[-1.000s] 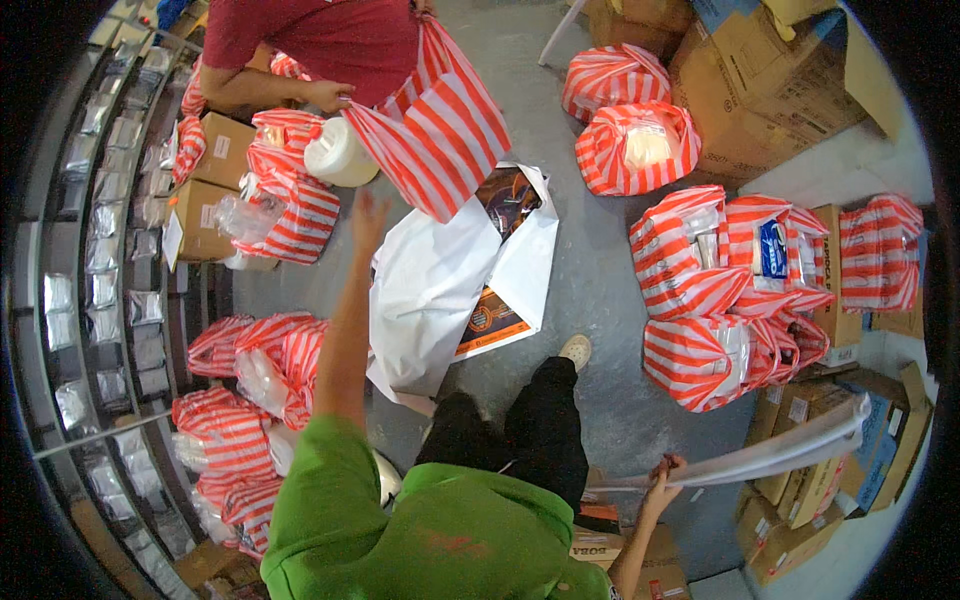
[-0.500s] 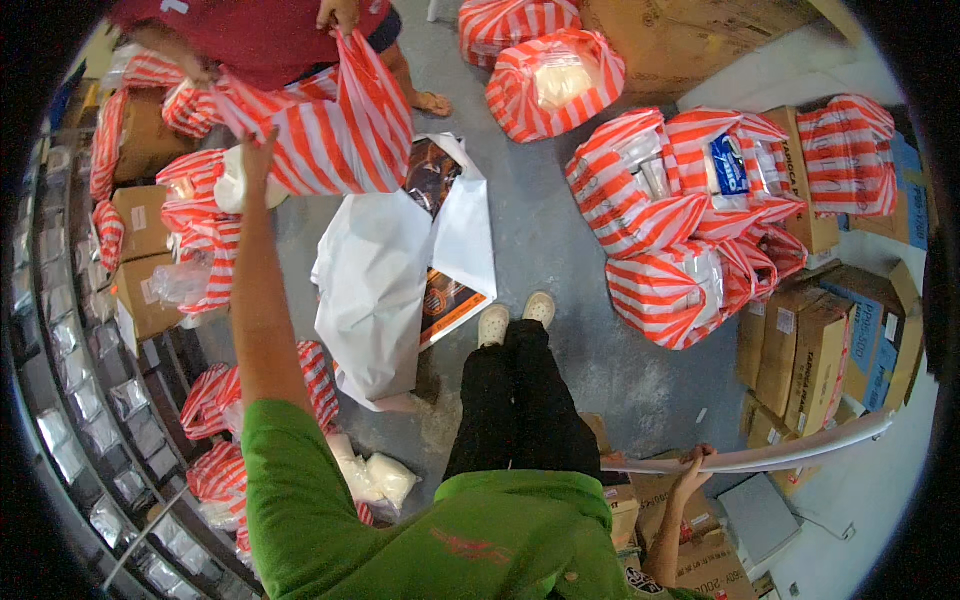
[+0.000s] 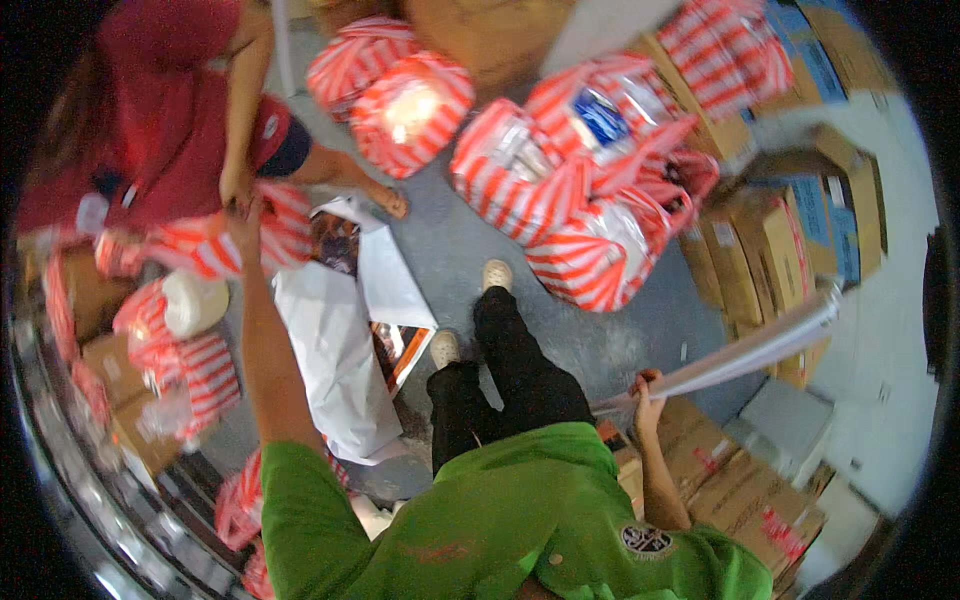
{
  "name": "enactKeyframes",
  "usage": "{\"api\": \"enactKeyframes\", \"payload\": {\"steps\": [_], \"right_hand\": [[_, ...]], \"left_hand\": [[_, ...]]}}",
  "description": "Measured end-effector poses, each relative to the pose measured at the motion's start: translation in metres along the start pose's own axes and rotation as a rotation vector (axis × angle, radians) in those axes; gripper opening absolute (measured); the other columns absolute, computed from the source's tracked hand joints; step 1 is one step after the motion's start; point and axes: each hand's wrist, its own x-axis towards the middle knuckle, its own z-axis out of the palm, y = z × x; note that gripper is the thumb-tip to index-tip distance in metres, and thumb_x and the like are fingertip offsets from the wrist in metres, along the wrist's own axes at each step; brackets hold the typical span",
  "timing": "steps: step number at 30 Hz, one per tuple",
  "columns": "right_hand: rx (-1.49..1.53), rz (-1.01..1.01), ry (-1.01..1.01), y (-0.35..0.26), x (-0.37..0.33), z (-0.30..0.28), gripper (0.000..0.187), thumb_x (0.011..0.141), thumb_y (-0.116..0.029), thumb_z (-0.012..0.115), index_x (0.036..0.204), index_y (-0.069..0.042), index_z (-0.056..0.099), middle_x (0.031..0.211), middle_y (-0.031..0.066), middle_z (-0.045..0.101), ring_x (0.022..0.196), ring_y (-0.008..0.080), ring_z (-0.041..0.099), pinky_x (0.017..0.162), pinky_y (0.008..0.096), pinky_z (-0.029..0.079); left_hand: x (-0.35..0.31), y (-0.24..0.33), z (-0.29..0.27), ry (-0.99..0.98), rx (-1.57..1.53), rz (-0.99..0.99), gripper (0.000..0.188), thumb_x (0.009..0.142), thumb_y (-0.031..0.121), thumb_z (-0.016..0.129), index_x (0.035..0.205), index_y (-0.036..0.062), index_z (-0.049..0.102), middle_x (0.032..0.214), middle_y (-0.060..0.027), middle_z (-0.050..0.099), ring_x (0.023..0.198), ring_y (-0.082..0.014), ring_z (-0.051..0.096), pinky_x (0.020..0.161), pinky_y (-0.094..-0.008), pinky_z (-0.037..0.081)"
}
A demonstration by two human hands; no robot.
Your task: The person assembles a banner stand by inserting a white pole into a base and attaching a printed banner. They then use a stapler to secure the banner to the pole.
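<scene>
My left arm reaches forward to a red-and-white striped plastic bag (image 3: 285, 222). My left hand (image 3: 243, 228) seems closed on the top of this bag, though motion blurs its fingers. Right against it, another person's hand (image 3: 235, 187) is also at the top of the bag. Out to my right, my right hand (image 3: 648, 392) wraps round a long white rolled sheet (image 3: 745, 352), which slants up to the right. Between the bag and my feet, a large white sheet (image 3: 335, 365) with dark and orange printed parts lies on the floor.
Several full striped bags (image 3: 590, 170) stand ahead to the right, with cardboard boxes (image 3: 765, 255) beside them. A white round container (image 3: 195, 303) sits among bags at the left. A rack (image 3: 85, 500) lines the left edge. The person in dark red (image 3: 170, 110) stands ahead left.
My view has turned right, and one foot has stepped forward. The striped bag is lower, and the other person leans over it. The rolled sheet now tilts more steeply upward.
</scene>
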Motion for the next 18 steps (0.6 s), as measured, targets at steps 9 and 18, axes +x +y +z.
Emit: {"api": "enactKeyframes", "payload": {"steps": [9, 18], "right_hand": [[-0.092, 0.102, 0.249, 0.028, -0.003, -0.056, 0.018, 0.091, -0.013, 0.069, 0.099, 0.002, 0.064, 0.082, 0.005, 0.062, 0.076, 0.0142, 0.059, 0.07, 0.031, 0.048], [0.13, -0.015, 0.69, -0.062, -0.046, -0.139, 0.023, 0.093, -0.022, 0.07, 0.095, 0.0, 0.065, 0.068, 0.0021, 0.057, 0.06, 0.0088, 0.051, 0.055, 0.0254, 0.039]], "left_hand": [[-0.07, 0.032, 0.076, -0.164, -0.095, -0.158, 0.062, 0.086, 0.036, 0.075, 0.125, -0.008, 0.058, 0.121, -0.0155, 0.061, 0.113, -0.027, 0.058, 0.099, -0.0399, 0.045], [-0.187, 0.223, 0.184, -0.142, -0.382, -0.708, 0.021, 0.08, 0.011, 0.074, 0.096, 0.0027, 0.064, 0.084, -0.0067, 0.062, 0.07, -0.0184, 0.058, 0.071, -0.0321, 0.054]]}}
